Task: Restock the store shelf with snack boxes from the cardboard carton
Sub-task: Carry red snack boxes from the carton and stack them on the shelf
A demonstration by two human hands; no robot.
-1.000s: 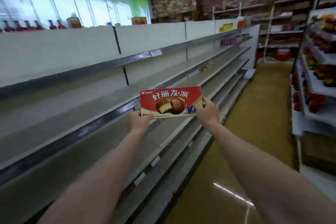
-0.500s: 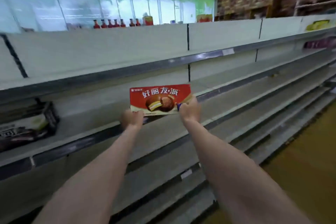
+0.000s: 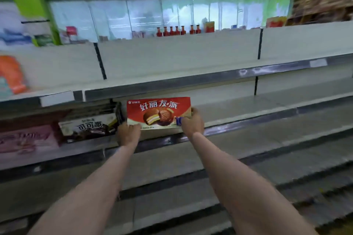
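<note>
A red snack box [image 3: 159, 113] is held upright w/ its front to the camera, at the front edge of the store shelf [image 3: 248, 114], 2nd tier down. Just left of it a dark cocoa-pie box [image 3: 88, 127] sits on the same tier, then a pink box [image 3: 26, 138] (blurred). Red bottles [image 3: 176, 31] are lined up behind the top panel. The box's lower left corner is gripped by the left hand [image 3: 127, 134]; its right end is clasped by the right hand [image 3: 193, 122], fingers curled round.

Shop: long tiered shelves [image 3: 191, 82] w/ price strips (boxed snacks [image 3: 89, 127]).
</note>
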